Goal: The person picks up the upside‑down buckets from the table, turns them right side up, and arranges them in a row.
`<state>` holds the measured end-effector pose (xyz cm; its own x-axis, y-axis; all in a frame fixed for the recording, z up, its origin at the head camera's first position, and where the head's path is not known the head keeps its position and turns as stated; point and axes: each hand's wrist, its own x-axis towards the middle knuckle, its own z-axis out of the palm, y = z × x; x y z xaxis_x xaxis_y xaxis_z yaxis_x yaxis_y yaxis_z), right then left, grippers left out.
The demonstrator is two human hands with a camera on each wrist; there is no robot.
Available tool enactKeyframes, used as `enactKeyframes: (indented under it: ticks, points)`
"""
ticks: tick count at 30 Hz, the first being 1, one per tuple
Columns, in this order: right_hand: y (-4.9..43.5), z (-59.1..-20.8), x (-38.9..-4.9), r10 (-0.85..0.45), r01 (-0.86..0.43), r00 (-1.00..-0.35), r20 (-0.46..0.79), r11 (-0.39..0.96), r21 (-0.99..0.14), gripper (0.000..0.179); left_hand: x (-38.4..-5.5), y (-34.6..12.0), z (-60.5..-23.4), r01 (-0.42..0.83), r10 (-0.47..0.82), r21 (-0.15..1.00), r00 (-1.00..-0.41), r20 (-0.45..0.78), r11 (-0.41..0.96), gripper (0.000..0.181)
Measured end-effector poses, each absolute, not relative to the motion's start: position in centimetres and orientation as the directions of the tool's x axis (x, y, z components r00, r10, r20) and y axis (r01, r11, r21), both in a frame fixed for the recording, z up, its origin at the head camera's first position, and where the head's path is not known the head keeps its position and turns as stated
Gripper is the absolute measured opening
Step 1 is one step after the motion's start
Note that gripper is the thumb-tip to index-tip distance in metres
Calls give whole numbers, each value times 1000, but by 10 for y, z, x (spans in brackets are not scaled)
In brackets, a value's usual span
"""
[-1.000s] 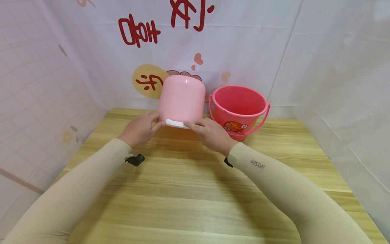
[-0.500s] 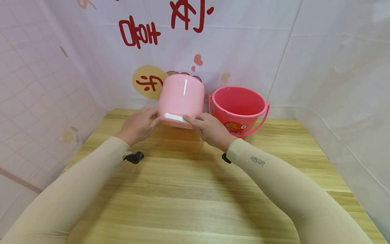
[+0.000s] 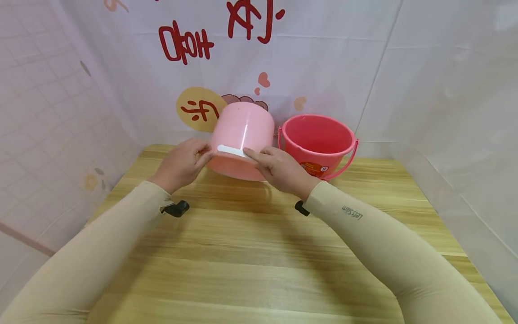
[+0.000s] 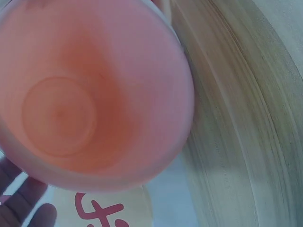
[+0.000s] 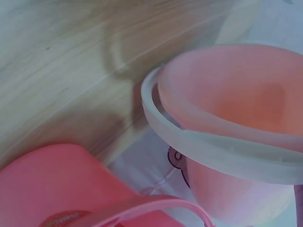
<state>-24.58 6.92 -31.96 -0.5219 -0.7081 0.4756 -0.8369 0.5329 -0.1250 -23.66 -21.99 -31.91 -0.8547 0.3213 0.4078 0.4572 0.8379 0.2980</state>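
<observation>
A light pink bucket [image 3: 244, 126] is tipped with its base up and back. Its mouth faces down and towards me, and the left wrist view looks into its inside [image 4: 104, 104]. Across the front runs its white handle [image 3: 230, 150]. My left hand [image 3: 180, 164] pinches the bucket at its left side. At the right, my right hand [image 3: 285, 171] grips handle and rim, forefinger on the white handle. Some left fingers [image 4: 23, 198] show just outside the rim in the left wrist view. The bucket hides the rest of the fingers.
Close on the right, a darker pink bucket [image 3: 295, 153] stands upright with its pink handle [image 3: 346, 166] hanging down in front. Both are by the printed back wall sheet [image 3: 323, 58], on a wooden table [image 3: 243, 270]. White sheets close off both sides.
The light pink bucket has tilted further, its mouth swinging up towards me so that the inside shows. Both hands have shifted slightly with it. The darker bucket stays in place.
</observation>
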Motion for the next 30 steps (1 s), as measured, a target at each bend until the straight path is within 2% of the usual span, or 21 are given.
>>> enactKeyframes:
  ticks: [4, 6, 8, 12, 15, 17, 24, 30]
  points:
    - [70, -316, -246, -705, -840, -519, 484, 525, -137, 56, -237, -221, -318, 498, 344, 303, -829, 441, 813, 39]
    - [70, -316, -247, -703, -845, -510, 495, 517, -136, 56, -237, -222, -317, 541, 382, 255, -791, 478, 801, 44]
    - [70, -316, -247, -704, -849, -503, 502, 510, -136, 55, -238, -223, -318, 595, 447, 151, -726, 523, 790, 51]
    - [71, -315, -247, -706, -853, -496, 505, 505, -131, 56, -239, -222, -316, 678, 585, -86, -555, 592, 730, 57]
    - [71, -314, -247, -705, -860, -484, 517, 492, -134, 55, -239, -222, -314, 707, 632, -155, -484, 605, 690, 55]
    - [72, -313, -247, -701, -862, -481, 526, 487, -139, 55, -238, -222, -313, 709, 635, -157, -482, 604, 687, 55]
    - [73, -307, -246, -667, -836, -527, 526, 519, -179, 54, -236, -220, -308, 681, 602, -102, -555, 574, 725, 52]
    - [72, -305, -246, -635, -827, -531, 561, 532, -181, 49, -235, -218, -305, 660, 572, -56, -601, 558, 749, 49]
